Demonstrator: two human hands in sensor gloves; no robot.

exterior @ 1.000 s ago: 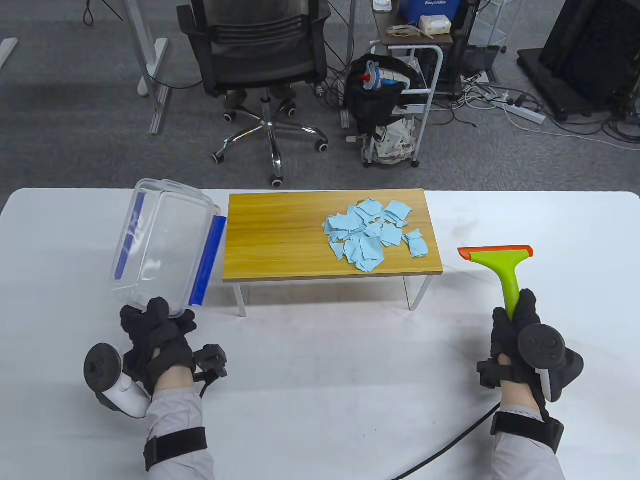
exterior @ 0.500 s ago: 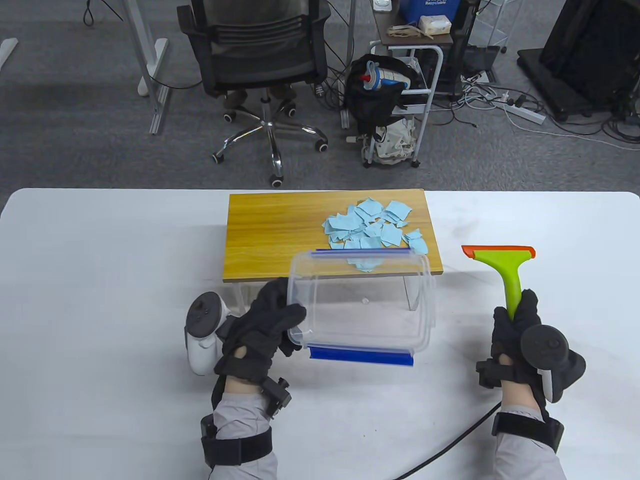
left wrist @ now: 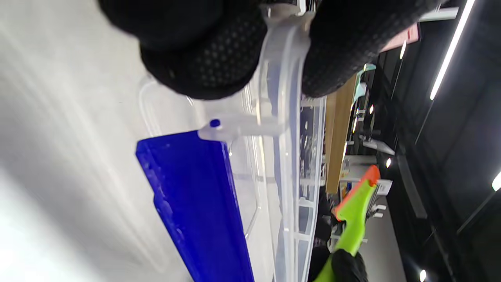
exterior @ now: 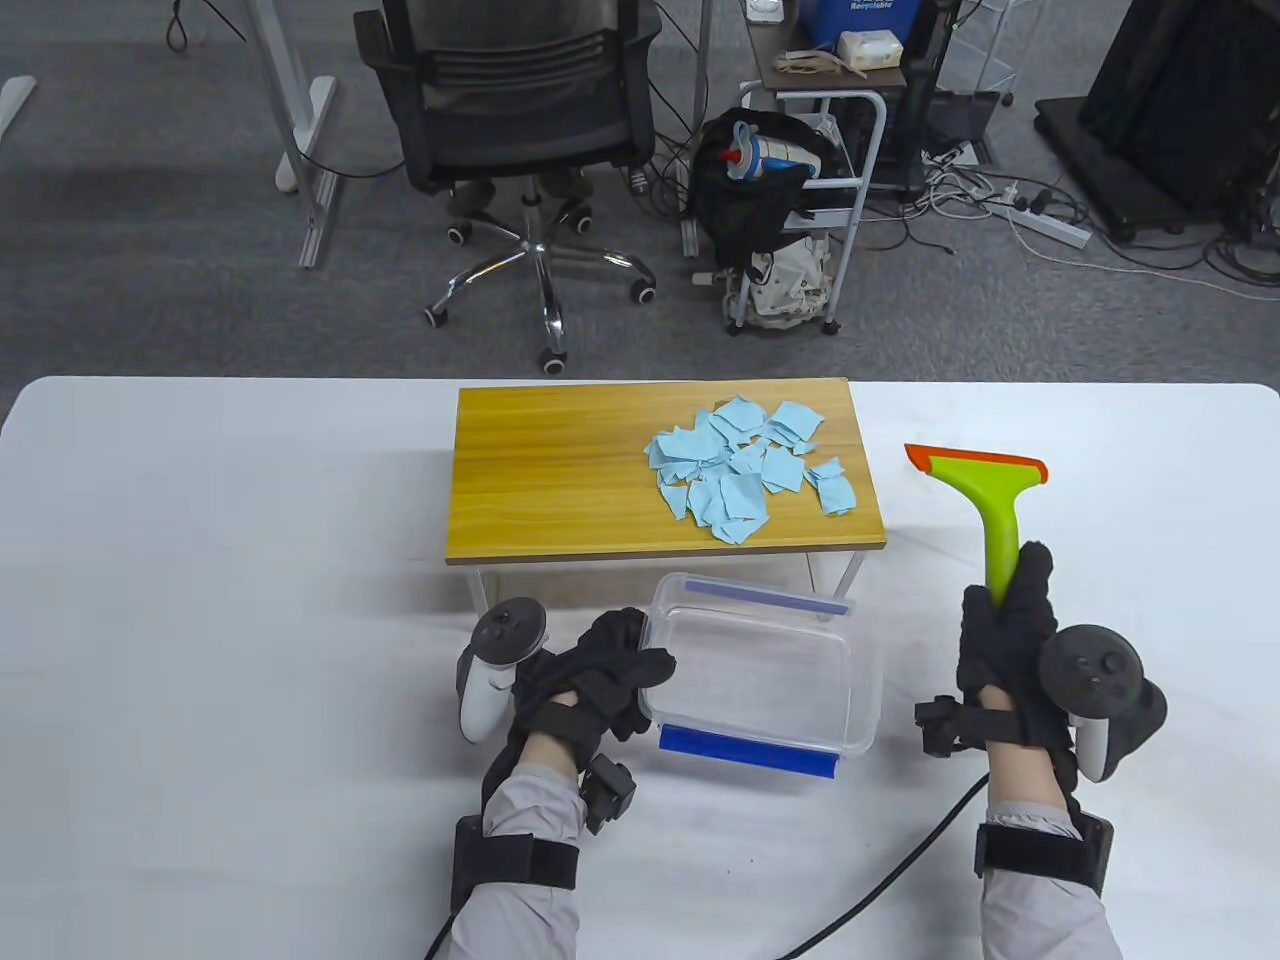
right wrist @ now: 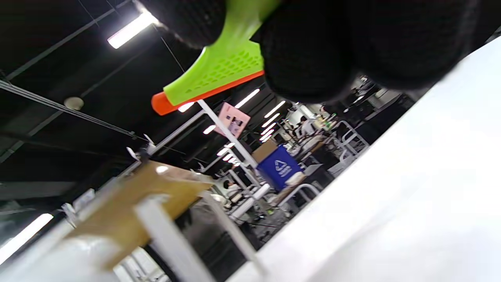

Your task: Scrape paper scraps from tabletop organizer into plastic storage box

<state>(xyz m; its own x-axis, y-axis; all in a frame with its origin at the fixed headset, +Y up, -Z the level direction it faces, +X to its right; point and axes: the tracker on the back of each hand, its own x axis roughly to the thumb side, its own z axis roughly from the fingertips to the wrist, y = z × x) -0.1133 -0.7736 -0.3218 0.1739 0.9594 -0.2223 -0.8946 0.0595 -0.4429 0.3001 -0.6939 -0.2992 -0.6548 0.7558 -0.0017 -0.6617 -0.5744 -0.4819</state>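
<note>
White tabletop [exterior: 250,600]: left hand [exterior: 590,680] pinches the clear box [exterior: 760,680] rim; right hand [exterior: 1010,630] fingers wrap the green scraper [exterior: 985,490] handle.

This looks like an office or lab workspace. Grey carpet [exterior: 150,250] runs beyond the far edge of the white bench [exterior: 200,600]. A black mesh swivel chair [exterior: 520,120] on castors stands there, beside a metal trolley [exterior: 830,180] with a black bag [exterior: 750,190]. A power strip [exterior: 1050,225] and tangled cables lie on the floor at right. The wrist views show long ceiling strip lights [right wrist: 133,29] overhead.
</note>
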